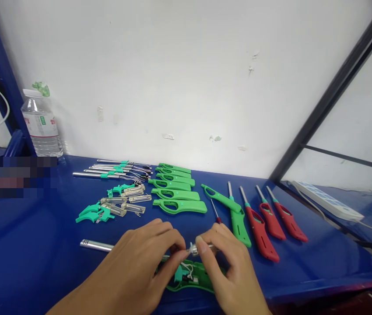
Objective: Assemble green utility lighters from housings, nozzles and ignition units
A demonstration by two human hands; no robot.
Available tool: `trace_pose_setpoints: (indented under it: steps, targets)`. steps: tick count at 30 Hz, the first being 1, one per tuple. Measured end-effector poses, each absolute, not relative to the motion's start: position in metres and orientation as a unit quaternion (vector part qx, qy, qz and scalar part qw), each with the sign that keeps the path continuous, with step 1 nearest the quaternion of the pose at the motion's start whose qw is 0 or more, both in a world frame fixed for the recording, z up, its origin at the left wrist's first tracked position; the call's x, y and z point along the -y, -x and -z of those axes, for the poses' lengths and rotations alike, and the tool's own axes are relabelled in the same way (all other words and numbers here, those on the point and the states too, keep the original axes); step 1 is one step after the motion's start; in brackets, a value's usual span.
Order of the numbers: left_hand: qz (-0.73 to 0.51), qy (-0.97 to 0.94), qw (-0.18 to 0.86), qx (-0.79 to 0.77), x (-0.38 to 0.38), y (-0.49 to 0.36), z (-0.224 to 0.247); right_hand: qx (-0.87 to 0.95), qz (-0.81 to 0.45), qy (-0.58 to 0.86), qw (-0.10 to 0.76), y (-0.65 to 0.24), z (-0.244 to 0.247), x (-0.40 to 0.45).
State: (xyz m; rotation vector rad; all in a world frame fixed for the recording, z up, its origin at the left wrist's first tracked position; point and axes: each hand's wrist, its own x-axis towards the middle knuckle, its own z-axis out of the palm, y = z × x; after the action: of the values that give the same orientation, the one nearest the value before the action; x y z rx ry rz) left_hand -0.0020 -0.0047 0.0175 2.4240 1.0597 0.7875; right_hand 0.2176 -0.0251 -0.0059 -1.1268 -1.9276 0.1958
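Your 2 hands met over the near edge of the blue workbench [25,262], with the clear fuel tank [195,250] between them. Your right hand [230,267] gripped its body between thumb and fingers; your left hand [149,258] had its thumb and forefinger pinched at the nozzle end, though the fingertips hid exactly what they pressed on.

The tank's long axis ran roughly left to right, nozzle toward your left hand and body running back under your right fingers. The open green lighter shell [191,286] lay directly below and a little nearer to you, its long axis also roughly left to right, so the 2 were close to parallel. They looked apart, the tank above the shell's far edge.

Your right hand covered the shell's right end and was the nearer to that part of the cavity. Toward the left hand, the teal trigger [180,274] and white wire [189,267] showed inside the shell. The metal lighter tube [96,246] stuck out to the left, past your left hand, which hid whether it joined the shell.
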Motion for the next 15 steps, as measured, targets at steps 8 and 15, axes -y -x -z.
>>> trace_pose_setpoints:
  steps: [8, 15]
  targets:
    - [-0.293, -0.859, 0.183, -0.378, 0.0033, 0.0028, -0.0163, 0.771, -0.081, 0.452, 0.442, -0.2184, 0.0056, 0.0287]
    - [-0.302, -0.86, 0.16, -0.379, 0.0035, -0.0007, -0.011, 0.775, -0.08, 0.455, 0.432, -0.2194, 0.0056, 0.0275]
